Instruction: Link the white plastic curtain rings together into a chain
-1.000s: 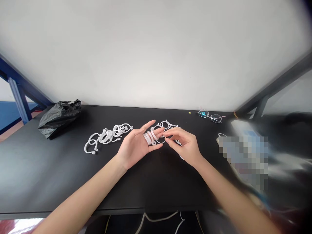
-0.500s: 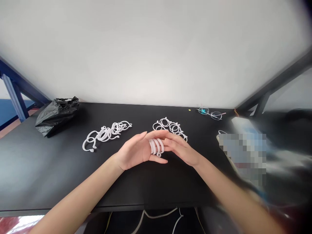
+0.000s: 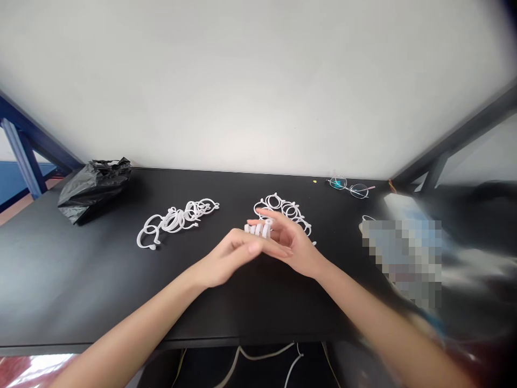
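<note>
Several white curtain rings [image 3: 257, 230] sit in a row around fingers of my left hand [image 3: 228, 257], partly hidden behind it. Its back faces up, and its outstretched fingers reach toward my right palm. My right hand [image 3: 297, 242] is cupped beside the rings, fingers apart, meeting the left fingertips. Whether it presses on the endmost ring I cannot tell. Behind my right hand lies a loose group of similar rings [image 3: 290, 209], partly covered by its fingers. To the left, a tangled pile of white rings [image 3: 175, 220] lies on the black table [image 3: 100, 285].
A crumpled black plastic bag [image 3: 95, 188] lies at the back left. Eyeglasses [image 3: 348, 186] rest near the wall at the back right. On the right are a pixelated object [image 3: 399, 258] and a pale box [image 3: 404, 207]. Cables [image 3: 266, 355] hang below the table's front edge.
My left hand has rolled from showing its palm side to showing its back, carrying the rings round to the far side. My right hand has turned too, its palm now more visible.
</note>
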